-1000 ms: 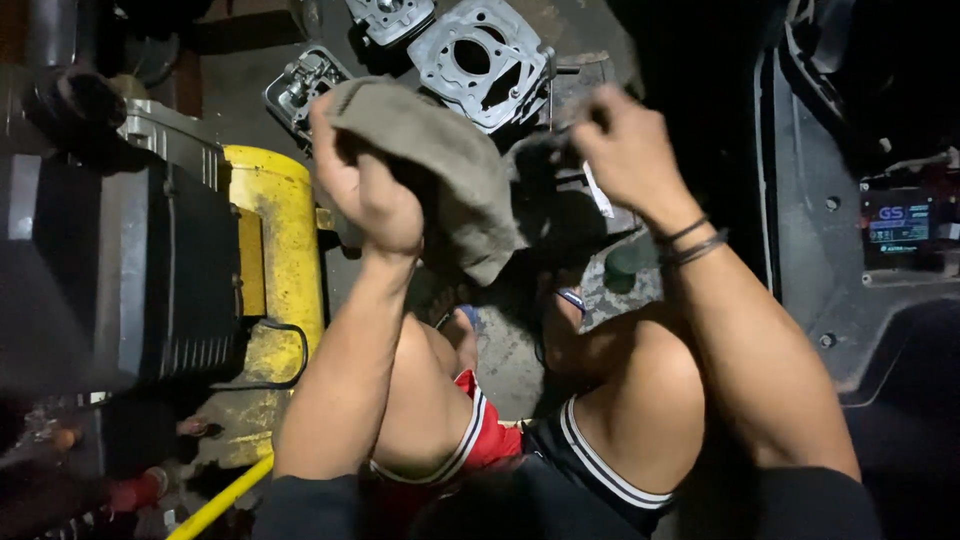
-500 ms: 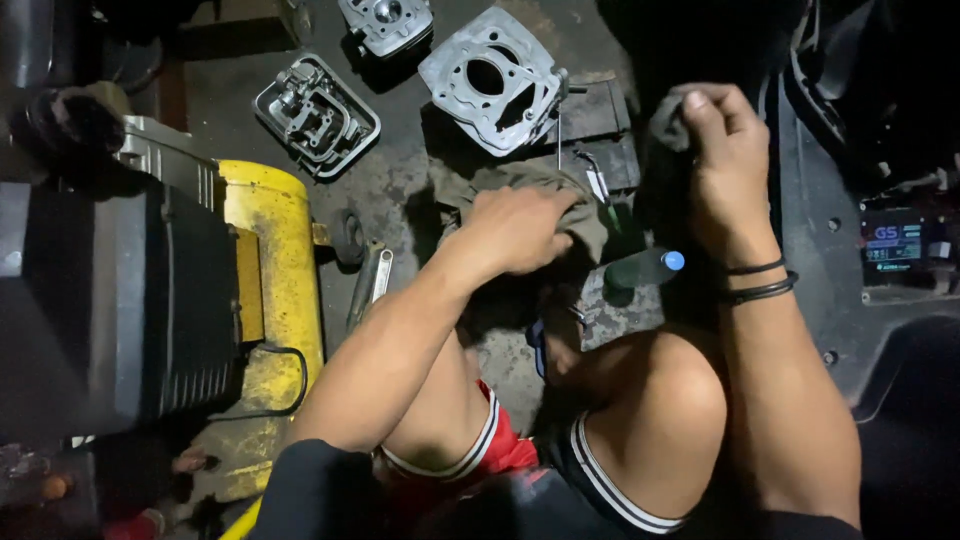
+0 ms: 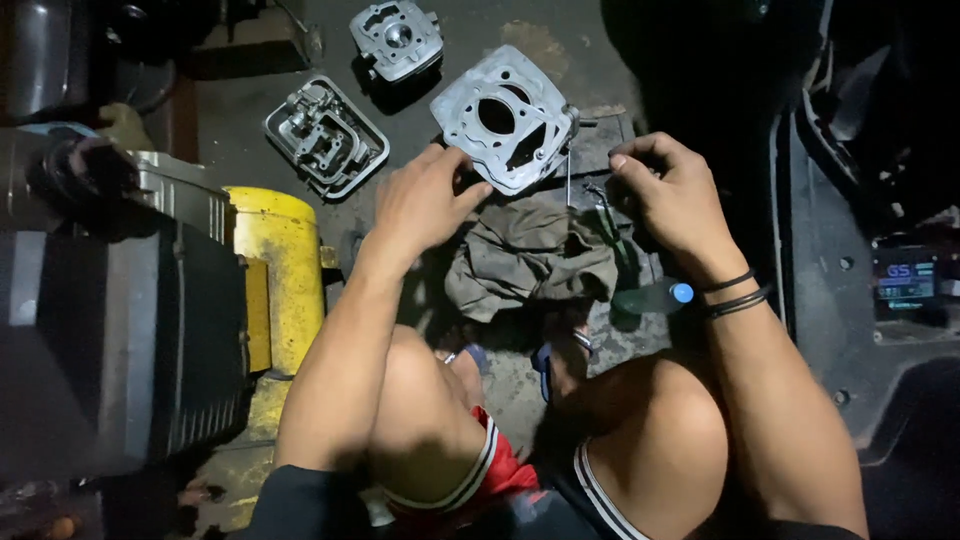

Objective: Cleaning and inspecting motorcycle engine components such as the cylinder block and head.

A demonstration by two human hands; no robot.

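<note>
A silver engine cylinder block (image 3: 505, 115) lies flat on the dark floor ahead of my knees. My left hand (image 3: 425, 200) reaches to its lower left edge, fingers spread and fingertips touching the metal. My right hand (image 3: 670, 190) hovers just right of the block with its fingers curled. Whether it pinches anything is hidden in shadow. A thin metal rod (image 3: 569, 175) stands between the block and that hand. A crumpled grey-brown rag (image 3: 530, 260) lies on the floor between my hands, held by neither.
A finned valve cover (image 3: 325, 135) and a smaller engine casting (image 3: 397, 38) lie further back. A bottle with a blue cap (image 3: 655, 296) lies by my right wrist. A yellow block (image 3: 280, 270) and black machine (image 3: 120, 330) stand left; a vehicle panel with a small display (image 3: 905, 280) stands right.
The rag, held up in my left hand a second ago, now lies on the floor. My left hand has moved forward to the cylinder block. My right hand has shifted left, near the rod.
</note>
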